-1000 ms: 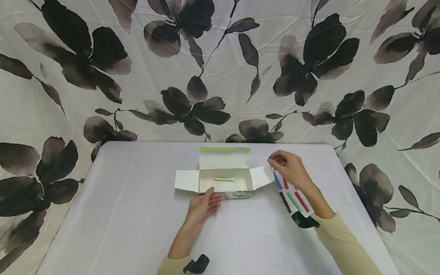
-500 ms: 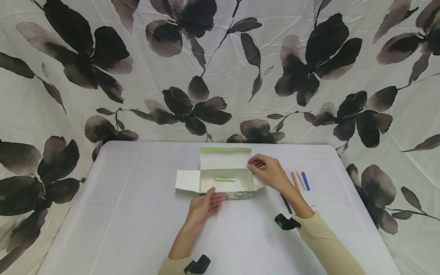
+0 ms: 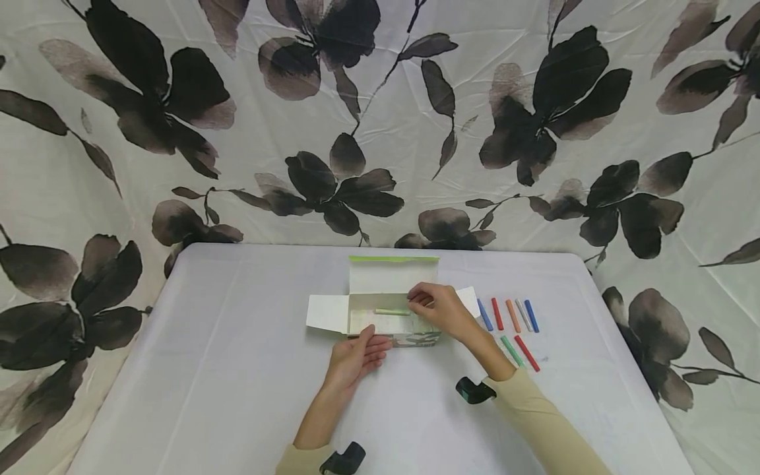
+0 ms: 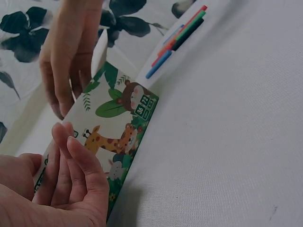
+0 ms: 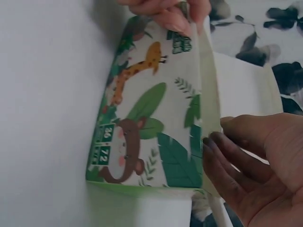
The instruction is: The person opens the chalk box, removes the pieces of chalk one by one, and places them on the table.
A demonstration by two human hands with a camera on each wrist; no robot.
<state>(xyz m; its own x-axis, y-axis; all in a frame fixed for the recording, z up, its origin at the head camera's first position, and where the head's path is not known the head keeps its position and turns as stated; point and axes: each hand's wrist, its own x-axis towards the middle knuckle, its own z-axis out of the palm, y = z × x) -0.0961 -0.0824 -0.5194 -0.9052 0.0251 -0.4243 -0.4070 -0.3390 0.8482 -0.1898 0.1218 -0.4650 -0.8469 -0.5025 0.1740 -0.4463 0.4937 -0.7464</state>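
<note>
An open cardboard box stands in the middle of the table, its front printed with animals and leaves. My left hand grips the near wall, thumb at the rim and fingers along the outside. Inside lies a slim light-green stick that looks like a crayon. Over the right end of the opening is my right hand, fingers bent and pointing down. In the right wrist view its fingertips are right at the box's rim. I cannot tell whether they hold anything.
To the right of the box lie several crayon-like sticks in two rows, among them a blue one, an orange one, a red one and a green one. The box's lid and side flaps stand spread out.
My right hand has moved left and slightly down, from above the loose sticks to over the box's opening. The left hand stays at the near wall.
</note>
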